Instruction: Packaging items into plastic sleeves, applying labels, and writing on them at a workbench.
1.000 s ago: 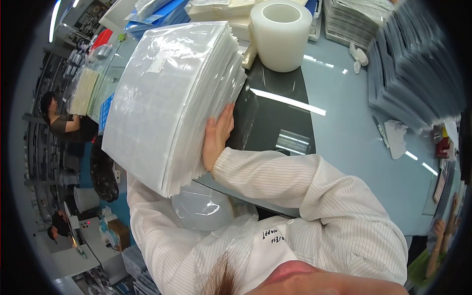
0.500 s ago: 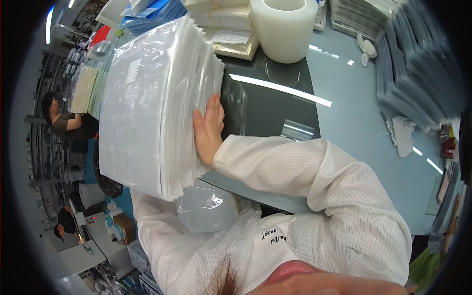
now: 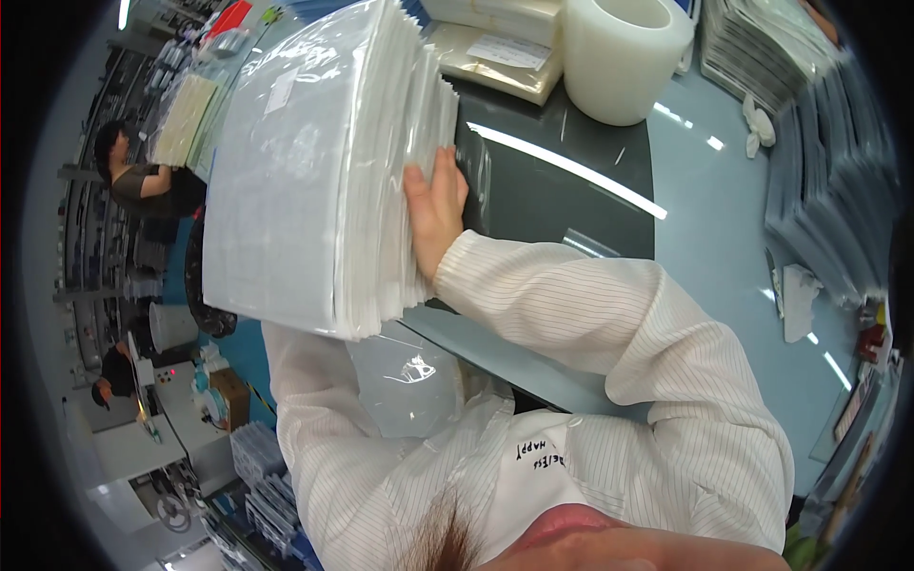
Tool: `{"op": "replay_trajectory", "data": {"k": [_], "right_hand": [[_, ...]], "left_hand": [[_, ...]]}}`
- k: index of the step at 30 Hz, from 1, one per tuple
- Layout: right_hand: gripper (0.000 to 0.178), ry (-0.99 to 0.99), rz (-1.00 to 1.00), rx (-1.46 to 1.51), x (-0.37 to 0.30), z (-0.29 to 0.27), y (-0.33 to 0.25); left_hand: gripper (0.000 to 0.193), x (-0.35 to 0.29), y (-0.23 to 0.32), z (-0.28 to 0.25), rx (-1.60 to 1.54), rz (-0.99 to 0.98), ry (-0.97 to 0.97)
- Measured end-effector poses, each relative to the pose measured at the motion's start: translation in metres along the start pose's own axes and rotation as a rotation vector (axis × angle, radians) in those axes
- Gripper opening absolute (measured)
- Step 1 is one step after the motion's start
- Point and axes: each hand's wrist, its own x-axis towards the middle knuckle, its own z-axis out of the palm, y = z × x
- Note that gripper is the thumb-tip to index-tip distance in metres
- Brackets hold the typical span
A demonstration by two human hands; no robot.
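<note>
A thick stack of clear plastic bags (image 3: 276, 200) stands tilted on the left, its broad glossy face turned to the left and its layered edges to the right. A small white label (image 3: 281, 92) shows on that face. Against the layered side lies my right hand (image 3: 438, 209), thumb and fingers extended along the edges, steadying the stack. My left sleeve runs up beneath the stack's lower edge; the left hand itself is hidden behind it.
A big white roll of film (image 3: 624, 62) stands on the table beyond bundled packs (image 3: 495, 57). Grey sheets in stacks (image 3: 833, 181) line the right side. A clear plastic bag (image 3: 405, 385) hangs at the near edge. A co-worker (image 3: 143, 181) is at far left.
The stack has shifted away from me and a little left relative to the film roll, my right hand staying against its side. The whole view has also shifted.
</note>
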Motion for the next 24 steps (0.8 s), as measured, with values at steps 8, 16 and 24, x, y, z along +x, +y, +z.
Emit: {"op": "replay_trajectory", "data": {"k": [8, 16, 24], "right_hand": [[0.099, -0.368, -0.139, -0.044, -0.077, -0.061, 0.016], [0.130, -0.327, -0.453, -0.591, -0.064, -0.038, 0.018], [0.110, -0.192, -0.475, -0.770, -0.062, -0.028, 0.014]], "left_hand": [[0.088, -0.088, -0.009, -0.043, -0.062, 0.027, 0.219], [0.111, -0.119, -0.030, -0.016, 0.320, 0.202, 0.085], [0.047, -0.106, -0.022, -0.022, 0.384, 0.172, 0.113]]}}
